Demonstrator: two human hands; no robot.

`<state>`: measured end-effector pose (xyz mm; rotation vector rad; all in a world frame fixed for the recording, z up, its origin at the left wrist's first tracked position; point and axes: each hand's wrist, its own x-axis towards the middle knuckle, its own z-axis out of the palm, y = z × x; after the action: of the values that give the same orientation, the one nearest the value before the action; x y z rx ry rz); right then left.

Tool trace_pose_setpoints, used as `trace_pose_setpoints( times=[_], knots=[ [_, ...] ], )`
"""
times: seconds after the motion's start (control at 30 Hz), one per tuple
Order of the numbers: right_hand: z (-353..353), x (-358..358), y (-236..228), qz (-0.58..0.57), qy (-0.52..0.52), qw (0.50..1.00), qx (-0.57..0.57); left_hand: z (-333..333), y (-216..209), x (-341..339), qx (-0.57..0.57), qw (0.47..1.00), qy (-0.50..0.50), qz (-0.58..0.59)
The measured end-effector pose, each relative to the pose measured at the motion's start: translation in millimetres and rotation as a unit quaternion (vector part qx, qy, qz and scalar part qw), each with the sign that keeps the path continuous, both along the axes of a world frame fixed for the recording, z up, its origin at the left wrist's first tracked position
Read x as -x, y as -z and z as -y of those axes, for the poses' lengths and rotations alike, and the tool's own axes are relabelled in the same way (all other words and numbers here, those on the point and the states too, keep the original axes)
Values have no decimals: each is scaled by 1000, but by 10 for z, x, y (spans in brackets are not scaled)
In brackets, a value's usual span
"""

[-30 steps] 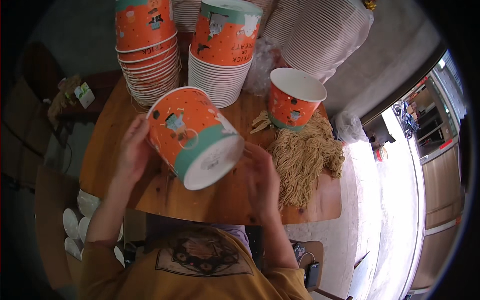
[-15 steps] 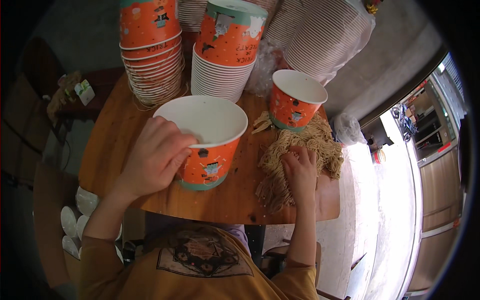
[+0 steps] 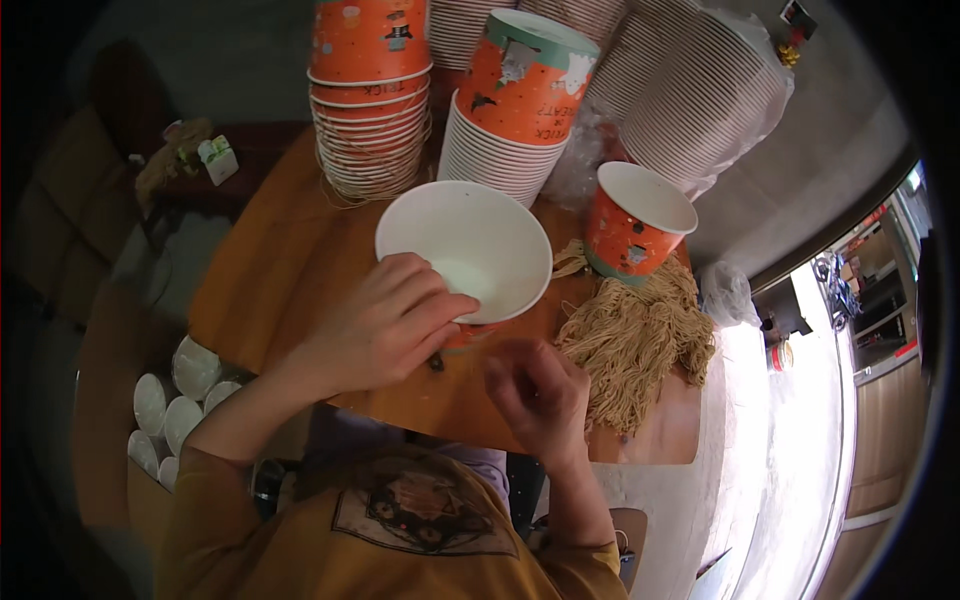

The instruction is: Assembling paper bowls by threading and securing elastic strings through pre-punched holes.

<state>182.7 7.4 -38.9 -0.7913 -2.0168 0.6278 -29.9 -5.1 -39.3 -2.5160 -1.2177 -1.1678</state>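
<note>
Corded buckets (image 3: pixel 375 112) are standing stacked. Left hand (image 3: pixel 385 325) is gripping a cordless-looking bucket (image 3: pixel 475 240); right hand (image 3: pixel 540 395) is half-curling, contents unclear.

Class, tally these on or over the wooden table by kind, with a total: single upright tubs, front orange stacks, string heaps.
Single upright tubs: 2
Front orange stacks: 2
String heaps: 1
Total: 5
</note>
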Motion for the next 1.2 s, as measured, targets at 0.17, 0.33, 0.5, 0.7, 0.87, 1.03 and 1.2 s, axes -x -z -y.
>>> trace_pose_setpoints(
  times=[0.17, 0.33, 0.5, 0.7, 0.87, 1.03, 1.2],
  knots=[
    [131, 86, 19, 18, 33, 999, -26, 152, -17, 21, 36, 994, 23, 100],
    [263, 38, 84, -27, 22, 999, -6, 544, 3, -224, 252, 927, 90, 263],
    [347, -18, 171, -68, 17, 997, 19, 601, 258, -250, 423, 871, 112, 226],
    [299, -230, 288, -40, 122, 987, 99, 572, 405, -170, 382, 893, 85, 223],
    [214, -227, 433, 94, 158, 975, -123, 552, 313, -189, 497, 832, -7, 248],
    [313, -4, 450, 4, -72, 997, 16, 495, 255, -258, 344, 933, 14, 107],
    [340, 33, 507, 14, -26, 998, 56, 470, 167, -203, 275, 961, 20, 27]
  ],
)
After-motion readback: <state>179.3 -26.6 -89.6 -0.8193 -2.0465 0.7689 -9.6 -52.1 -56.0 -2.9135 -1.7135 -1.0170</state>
